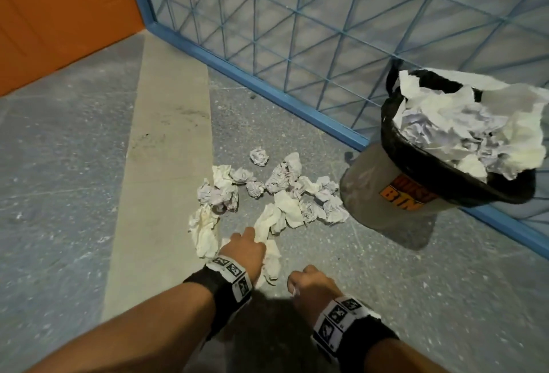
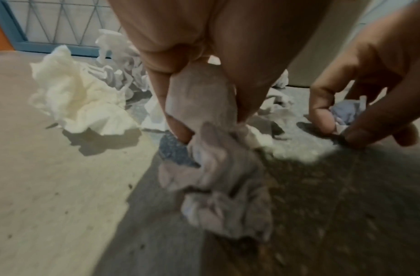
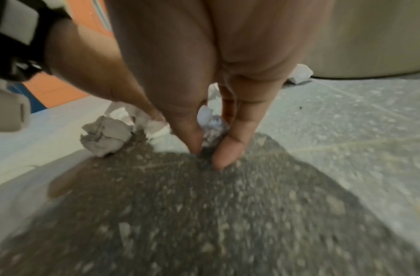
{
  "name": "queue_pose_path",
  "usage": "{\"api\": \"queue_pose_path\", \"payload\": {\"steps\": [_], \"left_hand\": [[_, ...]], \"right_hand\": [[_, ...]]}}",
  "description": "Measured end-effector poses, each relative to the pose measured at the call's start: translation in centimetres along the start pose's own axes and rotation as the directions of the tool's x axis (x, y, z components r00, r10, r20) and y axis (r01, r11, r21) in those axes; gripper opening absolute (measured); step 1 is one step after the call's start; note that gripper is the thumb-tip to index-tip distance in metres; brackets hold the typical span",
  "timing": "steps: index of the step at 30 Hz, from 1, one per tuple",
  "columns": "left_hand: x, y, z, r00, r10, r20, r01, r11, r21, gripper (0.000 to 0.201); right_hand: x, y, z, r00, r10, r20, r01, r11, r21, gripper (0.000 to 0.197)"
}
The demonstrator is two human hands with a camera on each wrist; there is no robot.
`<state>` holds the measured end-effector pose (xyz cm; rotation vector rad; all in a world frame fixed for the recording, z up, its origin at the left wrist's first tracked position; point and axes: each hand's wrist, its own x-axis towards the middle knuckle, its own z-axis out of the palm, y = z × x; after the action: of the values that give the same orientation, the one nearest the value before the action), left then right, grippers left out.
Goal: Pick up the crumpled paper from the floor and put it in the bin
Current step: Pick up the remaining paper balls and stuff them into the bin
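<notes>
Left hand (image 1: 244, 251) is pinching a long crumpled paper (image 2: 218, 168) off the floor (image 1: 386, 268); right hand (image 1: 309, 283) pinches a small paper ball (image 3: 212, 128), both short of the stuffed bin (image 1: 395, 194).

A speckled grey floor (image 1: 74, 164) was crossed by a paler beige strip (image 1: 166, 135). A blue-framed wire mesh panel (image 1: 297, 16) ran along the far right; an orange wall (image 1: 59, 10) stood far left.
</notes>
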<state>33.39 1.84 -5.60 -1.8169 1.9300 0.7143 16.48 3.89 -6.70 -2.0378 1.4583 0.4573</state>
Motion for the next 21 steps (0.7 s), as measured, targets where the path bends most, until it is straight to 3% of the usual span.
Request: {"api": "queue_pose_path", "payload": {"steps": [3, 5, 9, 12, 14, 15, 17, 19, 20, 21], "left_hand": [[-0.4, 0.0, -2.0, 0.998, 0.061, 0.014, -0.062, 0.997, 0.054, 0.033], [-1.0, -0.3, -4.5, 0.996, 0.091, 0.003, -0.091, 0.992, 0.092, 0.031], [-3.3, -0.7, -11.9, 0.992, 0.096, -0.08, -0.086, 0.988, 0.126, 0.026], [-6.1, 0.0, -18.9, 0.96, 0.145, -0.24, -0.118, 0.985, 0.126, 0.022], [-8.3, 1.4, -23.4, 0.897, 0.19, -0.398, -0.142, 0.979, 0.147, 0.021], [-9.3, 2.5, -25.3, 0.844, 0.206, -0.495, -0.161, 0.978, 0.132, 0.023], [-10.6, 5.3, -28.4, 0.674, 0.233, -0.701, -0.285, 0.957, 0.044, 0.037], [-10.8, 9.3, -30.1, 0.494, 0.233, -0.838, -0.475, 0.879, -0.035, 0.051], [-10.3, 11.5, -30.4, 0.458, 0.231, -0.859, -0.546, 0.836, -0.065, 0.055], [-9.6, 13.7, -30.4, 0.465, 0.232, -0.855, -0.582, 0.807, -0.098, 0.057]], "right_hand": [[-0.9, -0.2, -3.8, 0.983, -0.095, 0.158, 0.1, 0.995, -0.021, 0.018], [-1.9, -0.1, -6.9, 0.975, -0.167, 0.145, 0.172, 0.985, -0.022, 0.024], [-5.7, 0.7, -13.7, 0.959, -0.283, -0.027, 0.281, 0.958, -0.062, 0.031], [-9.9, 1.8, -19.9, 0.918, -0.323, -0.232, 0.319, 0.946, -0.058, 0.035], [-12.4, 3.1, -23.7, 0.862, -0.267, -0.431, 0.279, 0.96, -0.037, 0.036], [-13.3, 4.1, -25.3, 0.802, -0.229, -0.551, 0.252, 0.967, -0.034, 0.036], [-14.1, 6.6, -28.0, 0.657, -0.128, -0.743, 0.161, 0.987, -0.027, 0.034], [-14.3, 9.0, -29.8, 0.545, -0.008, -0.838, 0.073, 0.997, 0.038, 0.031], [-14.1, 10.1, -30.4, 0.504, 0.045, -0.862, 0.055, 0.995, 0.084, 0.03], [-13.9, 10.9, -30.6, 0.478, 0.082, -0.875, 0.046, 0.992, 0.119, 0.026]]}}
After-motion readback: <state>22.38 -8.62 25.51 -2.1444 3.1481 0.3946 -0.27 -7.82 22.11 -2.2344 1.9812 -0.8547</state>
